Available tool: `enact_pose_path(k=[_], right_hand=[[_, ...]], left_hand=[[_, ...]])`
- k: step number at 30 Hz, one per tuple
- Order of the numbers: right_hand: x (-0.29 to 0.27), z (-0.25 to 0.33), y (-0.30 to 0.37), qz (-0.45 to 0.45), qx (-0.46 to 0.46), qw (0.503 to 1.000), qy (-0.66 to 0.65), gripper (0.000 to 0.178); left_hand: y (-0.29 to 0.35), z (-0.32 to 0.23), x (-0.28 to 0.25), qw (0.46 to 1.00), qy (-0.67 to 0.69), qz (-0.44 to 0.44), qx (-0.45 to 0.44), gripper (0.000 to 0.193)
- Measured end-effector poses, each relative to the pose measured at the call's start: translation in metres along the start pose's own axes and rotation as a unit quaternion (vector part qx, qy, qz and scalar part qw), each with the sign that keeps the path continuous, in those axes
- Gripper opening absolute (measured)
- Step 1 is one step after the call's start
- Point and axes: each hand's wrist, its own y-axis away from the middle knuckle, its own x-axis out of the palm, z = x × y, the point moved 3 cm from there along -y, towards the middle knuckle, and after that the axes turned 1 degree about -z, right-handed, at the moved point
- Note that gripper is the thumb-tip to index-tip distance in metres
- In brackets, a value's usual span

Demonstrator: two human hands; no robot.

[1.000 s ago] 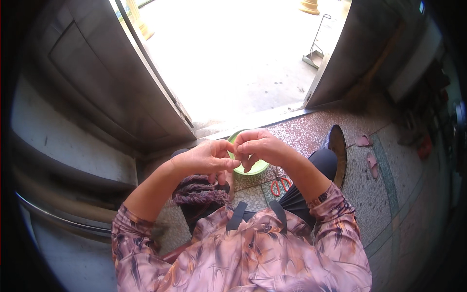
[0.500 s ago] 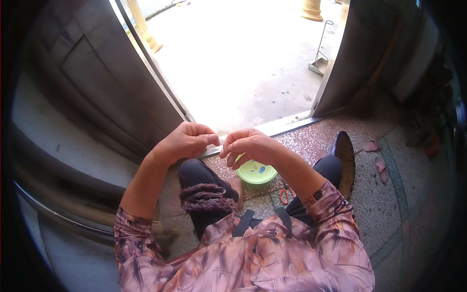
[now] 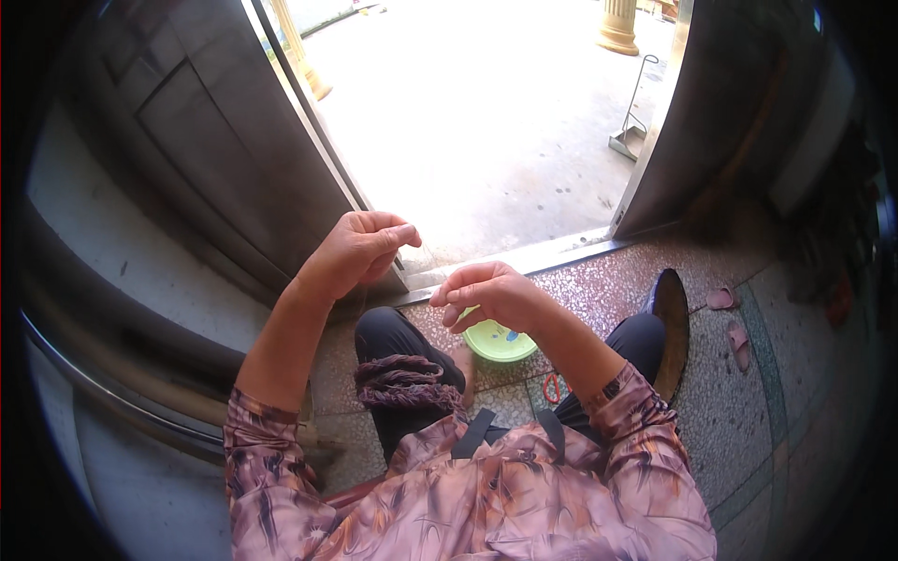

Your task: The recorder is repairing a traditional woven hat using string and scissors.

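My left hand [image 3: 365, 248] is raised in front of the doorway, thumb and forefinger pinched together. Lower and to its right is my right hand [image 3: 496, 294], also pinched at the fingertips. Whatever either pinch holds is too fine to make out. Below and partly behind the right hand, a light green bowl [image 3: 505, 350] with a few small blue things in it rests on the floor. A purplish braided bundle of yarn or cloth [image 3: 404, 381] lies over my left knee. Red loop handles, seemingly of scissors [image 3: 552, 388], show beside my right forearm, partly covered.
A metal door sill [image 3: 524, 266] crosses the floor ahead, between dark door panels. Outside stands a long-handled dustpan [image 3: 629, 140]. Pink slippers [image 3: 739, 346] lie at the right. By my right knee is a dark, rounded object with a brown face [image 3: 672, 341].
My hands have drawn apart: the left is higher, the right slightly lower. Both stay pinched. The whole view has shifted a little.
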Motion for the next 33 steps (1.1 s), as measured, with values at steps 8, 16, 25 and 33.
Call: enact_pose_path(k=[8,16,25,33], right_hand=[[-0.001,0.002,0.003,-0.038,-0.003,0.999,-0.012,0.016],[-0.006,-0.004,0.005,-0.031,0.001,0.999,-0.007,0.018],[-0.018,0.017,0.022,-0.184,-0.192,0.916,0.3,0.016],[0.007,0.035,0.016,-0.139,-0.255,0.922,0.256,0.025]], left_hand=[[-0.003,-0.01,0.003,1.0,0.008,0.019,0.021,0.02],[-0.003,-0.023,0.014,0.999,0.006,0.028,0.02,0.018],[-0.002,-0.028,0.02,0.999,-0.013,0.033,0.005,0.018],[-0.004,-0.031,0.028,0.998,-0.028,0.056,-0.005,0.019]])
